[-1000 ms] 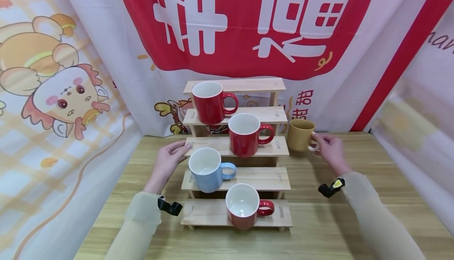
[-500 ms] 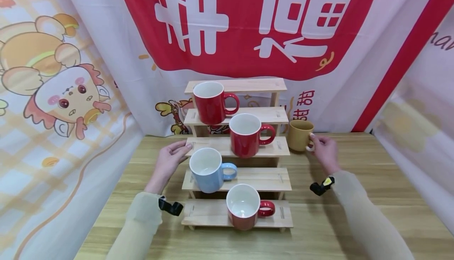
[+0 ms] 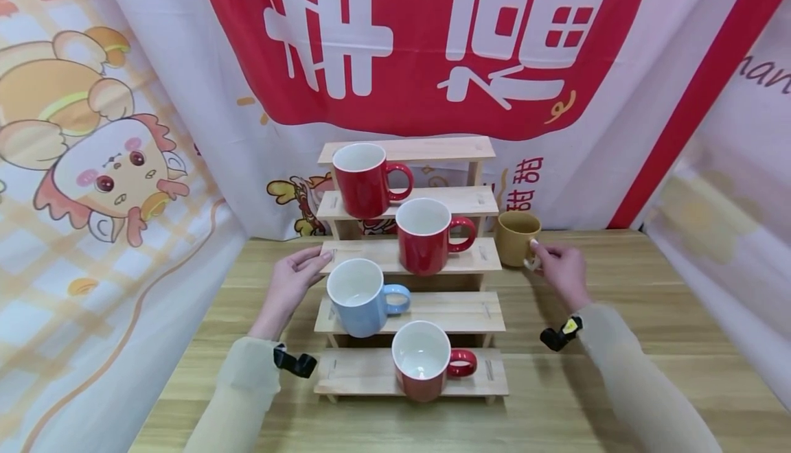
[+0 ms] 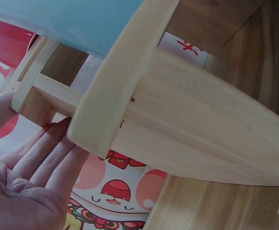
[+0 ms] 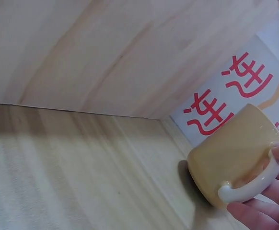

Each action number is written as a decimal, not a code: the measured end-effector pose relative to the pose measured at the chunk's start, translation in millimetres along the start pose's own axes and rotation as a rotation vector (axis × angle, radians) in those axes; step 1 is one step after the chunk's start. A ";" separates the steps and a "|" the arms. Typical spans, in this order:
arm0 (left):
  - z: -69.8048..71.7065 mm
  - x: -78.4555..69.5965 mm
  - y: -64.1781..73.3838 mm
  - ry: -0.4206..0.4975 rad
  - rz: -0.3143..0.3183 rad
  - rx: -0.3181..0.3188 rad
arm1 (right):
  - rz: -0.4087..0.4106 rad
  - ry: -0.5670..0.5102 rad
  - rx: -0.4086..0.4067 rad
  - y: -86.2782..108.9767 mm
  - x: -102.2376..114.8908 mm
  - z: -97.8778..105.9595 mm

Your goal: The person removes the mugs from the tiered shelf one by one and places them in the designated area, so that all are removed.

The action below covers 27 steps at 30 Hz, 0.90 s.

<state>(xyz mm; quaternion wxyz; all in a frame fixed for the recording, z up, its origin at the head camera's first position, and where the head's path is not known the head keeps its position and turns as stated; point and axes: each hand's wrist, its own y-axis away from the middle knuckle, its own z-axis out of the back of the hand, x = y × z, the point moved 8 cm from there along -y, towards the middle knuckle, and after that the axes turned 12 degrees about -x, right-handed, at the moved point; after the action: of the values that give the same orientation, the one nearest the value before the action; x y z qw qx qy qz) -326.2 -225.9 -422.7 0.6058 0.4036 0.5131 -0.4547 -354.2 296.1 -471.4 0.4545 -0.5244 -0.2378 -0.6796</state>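
On the right, my right hand pinches the white handle of a yellow mug. This mug stands at the back of the table, close beside the rack's right side, and its shadow shows at its base in the right wrist view. My left hand grips the left end of the middle step of a wooden stepped rack. In the left wrist view its thumb is at the board's edge, with the other fingers reaching in below the boards.
Red mugs stand on the upper steps. A light blue mug is lower left, and another red mug sits on the lowest step. Printed cloth hangs behind and at both sides of the wood-grain table.
My right hand has moved a little left with the yellow mug, bringing it closer to the rack. Its handle has turned more toward the front. The left hand has stayed in place.
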 end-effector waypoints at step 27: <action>1.2 -2.2 2.1 -0.017 -0.019 -0.004 | 0.022 -0.016 -0.098 8.5 52.6 27.1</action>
<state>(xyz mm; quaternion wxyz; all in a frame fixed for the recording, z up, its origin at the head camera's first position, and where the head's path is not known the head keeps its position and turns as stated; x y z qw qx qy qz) -324.0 -226.3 -420.3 0.6065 0.3937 0.5126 -0.4630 -335.3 294.4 -414.6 0.4338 -0.5539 -0.2023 -0.6812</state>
